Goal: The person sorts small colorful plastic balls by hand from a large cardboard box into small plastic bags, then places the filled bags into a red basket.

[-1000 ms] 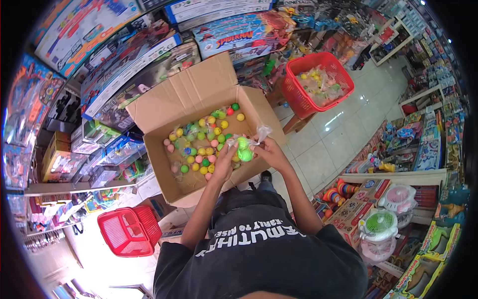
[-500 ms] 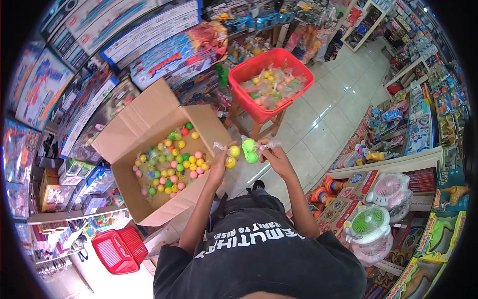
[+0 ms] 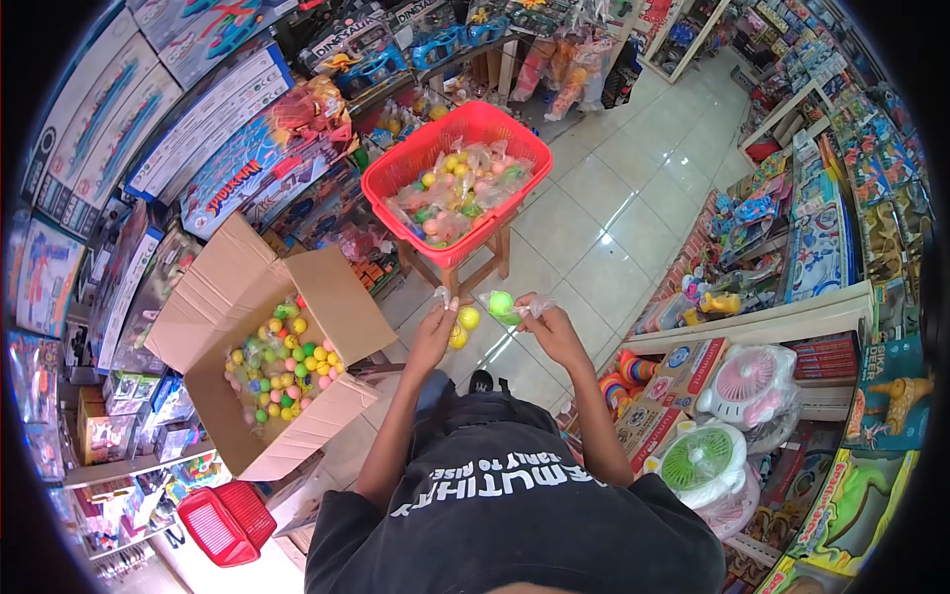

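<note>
My left hand (image 3: 432, 333) is closed on the top of a clear plastic bag; yellow balls (image 3: 467, 319) hang beside the fingers. Across a small gap, my right hand (image 3: 550, 328) pinches the gathered end of another clear bag, which holds a bright green ball (image 3: 503, 305). Both hands are in front of my body, over the floor. Just beyond them stands a red plastic basket (image 3: 374, 194) on a wooden stool (image 3: 492, 259), with bagged coloured balls inside. To the left, an open cardboard box (image 3: 332, 297) holds many loose yellow, pink, green and red balls.
Shelves of boxed toys line the left, including a Spider-Man box (image 3: 259, 163). An empty red basket (image 3: 226, 525) lies lower left. Wrapped toy fans (image 3: 701, 457) and a carton (image 3: 665, 396) are close on my right. Tiled floor (image 3: 633, 218) runs ahead between shelves.
My view has turned and shifted, so the red basket and cardboard box appear further left. Both hands keep their bags; the green one has tilted and moved slightly.
</note>
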Demonstrator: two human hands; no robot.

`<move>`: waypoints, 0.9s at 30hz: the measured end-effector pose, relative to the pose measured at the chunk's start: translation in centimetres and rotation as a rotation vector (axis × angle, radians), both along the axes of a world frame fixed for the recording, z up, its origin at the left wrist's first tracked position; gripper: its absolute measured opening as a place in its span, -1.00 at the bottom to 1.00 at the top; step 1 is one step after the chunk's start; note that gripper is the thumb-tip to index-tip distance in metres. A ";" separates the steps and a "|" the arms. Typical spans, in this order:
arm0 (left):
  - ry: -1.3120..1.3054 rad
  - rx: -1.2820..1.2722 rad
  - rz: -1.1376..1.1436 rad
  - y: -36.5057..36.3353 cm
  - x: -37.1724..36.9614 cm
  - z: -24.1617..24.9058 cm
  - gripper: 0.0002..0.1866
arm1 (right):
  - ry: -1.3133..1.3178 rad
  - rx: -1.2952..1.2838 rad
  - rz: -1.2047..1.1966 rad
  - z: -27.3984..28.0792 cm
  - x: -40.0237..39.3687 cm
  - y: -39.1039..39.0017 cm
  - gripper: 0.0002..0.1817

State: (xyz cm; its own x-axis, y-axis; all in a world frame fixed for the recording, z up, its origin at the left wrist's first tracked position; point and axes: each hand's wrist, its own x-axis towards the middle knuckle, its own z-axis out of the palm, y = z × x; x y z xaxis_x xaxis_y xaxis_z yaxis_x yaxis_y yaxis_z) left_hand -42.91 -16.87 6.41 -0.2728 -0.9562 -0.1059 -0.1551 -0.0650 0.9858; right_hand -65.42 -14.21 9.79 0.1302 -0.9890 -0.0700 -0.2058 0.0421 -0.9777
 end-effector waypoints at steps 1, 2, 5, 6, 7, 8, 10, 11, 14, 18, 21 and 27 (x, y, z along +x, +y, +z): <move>-0.007 0.005 -0.005 -0.4 -0.4 0.0 -0.58 | -0.014 -0.012 -0.003 -0.2 -0.5 -0.4 -0.80; -0.013 0.008 -0.004 -0.7 -0.7 0.1 -0.58 | -0.019 -0.009 -0.003 -0.4 -0.8 -0.8 -0.80; 0.004 0.032 0.016 -2.1 -1.8 0.5 -0.57 | -0.127 0.006 -0.056 -0.7 -1.7 -2.7 -0.80; 0.069 0.049 0.056 -2.7 -2.2 0.8 -0.56 | -0.126 0.038 -0.065 -0.5 -2.0 -3.5 -0.80; 0.133 0.070 0.096 -3.3 -2.6 0.9 -0.55 | -0.124 0.074 -0.074 -0.4 -2.2 -4.3 -0.81; 0.131 0.086 0.096 -4.2 -2.6 0.9 -0.55 | -0.124 0.091 -0.076 -0.4 -2.5 -5.2 -0.81; -0.095 0.181 0.113 -6.5 -2.1 0.5 -0.55 | -0.157 0.051 -0.101 -0.6 -3.1 -7.0 -0.82; -0.098 0.201 0.110 -7.6 -2.2 0.6 -0.55 | -0.158 0.071 -0.104 -0.8 -3.5 -8.0 -0.82; -0.003 0.149 0.163 -11.8 -3.3 1.4 -0.57 | -0.235 0.048 -0.152 -0.8 -5.1 -11.8 -0.80; 0.177 0.083 0.252 -17.5 -5.0 1.3 -0.59 | -0.184 0.085 -0.134 -0.9 -7.4 -18.4 -0.83; 0.220 0.088 0.313 -21.2 -6.0 1.1 -0.60 | -0.131 0.040 -0.087 0.4 -7.9 -23.3 -0.83; 0.278 0.169 0.431 -26.5 -6.0 -1.0 -0.66 | -0.020 -0.025 -0.042 0.3 -8.7 -31.5 -0.84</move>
